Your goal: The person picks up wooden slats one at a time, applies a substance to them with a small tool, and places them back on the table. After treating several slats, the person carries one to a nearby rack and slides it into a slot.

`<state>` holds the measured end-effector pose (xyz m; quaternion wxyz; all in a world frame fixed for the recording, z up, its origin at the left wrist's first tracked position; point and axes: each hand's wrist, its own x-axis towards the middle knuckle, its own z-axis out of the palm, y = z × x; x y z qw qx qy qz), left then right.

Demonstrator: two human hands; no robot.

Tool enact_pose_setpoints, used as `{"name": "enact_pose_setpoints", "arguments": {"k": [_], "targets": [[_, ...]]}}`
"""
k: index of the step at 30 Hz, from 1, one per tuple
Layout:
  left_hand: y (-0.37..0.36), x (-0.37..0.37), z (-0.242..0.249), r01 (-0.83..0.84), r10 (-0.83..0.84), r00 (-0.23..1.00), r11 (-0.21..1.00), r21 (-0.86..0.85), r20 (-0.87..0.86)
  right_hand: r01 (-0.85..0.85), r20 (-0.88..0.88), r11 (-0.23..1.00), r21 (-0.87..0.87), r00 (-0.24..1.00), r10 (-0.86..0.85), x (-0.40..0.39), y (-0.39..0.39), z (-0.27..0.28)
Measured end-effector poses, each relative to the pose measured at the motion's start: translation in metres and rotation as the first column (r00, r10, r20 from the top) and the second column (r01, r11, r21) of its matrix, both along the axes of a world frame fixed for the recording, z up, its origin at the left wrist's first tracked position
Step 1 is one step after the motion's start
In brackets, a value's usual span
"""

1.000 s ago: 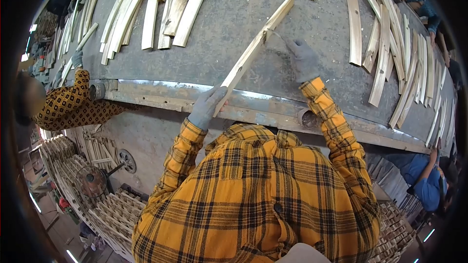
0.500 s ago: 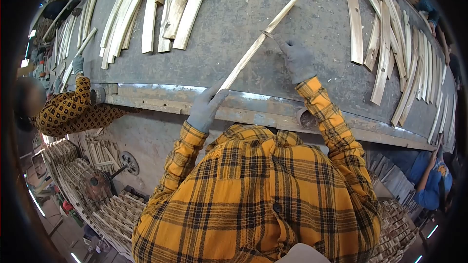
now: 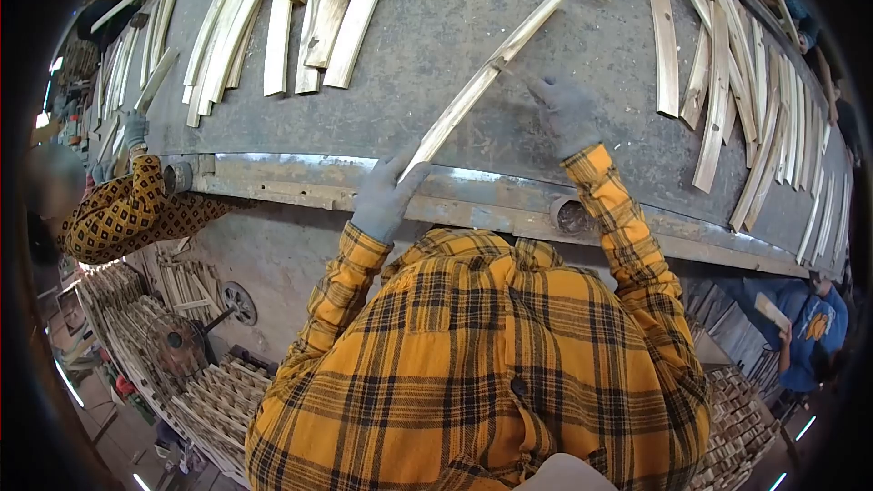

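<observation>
A broad bare stretch of the grey worktop (image 3: pixel 473 118) is seen in the middle, crossed slantwise by one long wooden strip (image 3: pixel 482 82) held at its near end by the left hand (image 3: pixel 386 195); the right hand (image 3: pixel 566 114) rests just beside it. Passage to the far left is barred by a fan of laid slats (image 3: pixel 273 27), and to the right by a dense row of curved slats (image 3: pixel 746 100). Between the strip and the right-hand row, open surface is left. The near edge is bounded by a metal rim (image 3: pixel 491 209).
</observation>
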<state>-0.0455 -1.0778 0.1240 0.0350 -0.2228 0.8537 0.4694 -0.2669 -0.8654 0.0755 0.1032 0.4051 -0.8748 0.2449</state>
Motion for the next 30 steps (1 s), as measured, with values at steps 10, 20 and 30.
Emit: {"name": "enact_pose_setpoints", "arguments": {"k": [10, 20, 30], "targets": [[0.002, -0.008, 0.018, -0.128, 0.101, 0.989, 0.946, 0.296, 0.104, 0.065, 0.329, 0.978, -0.198, 0.944, 0.004, 0.008, -0.005, -0.001], [0.022, -0.017, 0.023, -0.174, 0.104, 0.98, 0.857, 0.485, 0.168, 0.129, 0.552, 0.96, -0.249, 0.833, 0.032, 0.085, 0.003, 0.017], [0.016, -0.02, 0.02, -0.226, 0.108, 0.958, 0.857, 0.464, 0.267, 0.069, 0.036, 0.998, -0.006, 0.997, -0.069, 0.114, 0.004, 0.018]]}}
